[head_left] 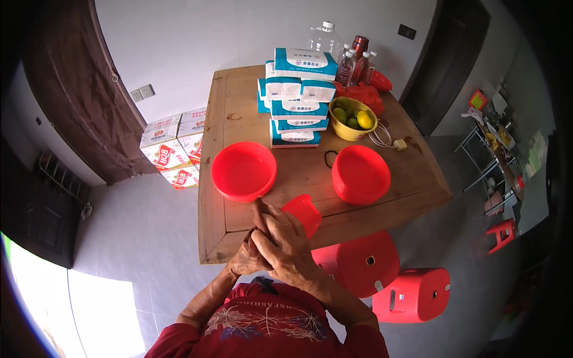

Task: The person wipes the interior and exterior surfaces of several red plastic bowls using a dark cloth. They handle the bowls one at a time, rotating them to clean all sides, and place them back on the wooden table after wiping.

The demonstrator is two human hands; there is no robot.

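Note:
My left hand [246, 258] and my right hand [284, 243] are pressed together just in front of the table's near edge, fingers closed. Between them sticks up a brown cloth-like piece [259, 218]; the rest is hidden by my fingers. Close beyond my right hand, a red plastic piece [305, 213], partly covered by that hand, lies at the table edge. A red round basin [243, 171] stands just past my hands on the left. Farther right is a deeper red bowl [361, 175], with a thin black loop [329, 159] beside it.
Stacked blue-and-white tissue packs [298, 110] stand at the back of the wooden table [298, 173]. Next to them are a yellow bowl [349, 132] of green and yellow fruit, a white cable [382, 139] and bottles [352, 65]. Red stools [364, 265] stand at right; cartons [173, 146] sit left.

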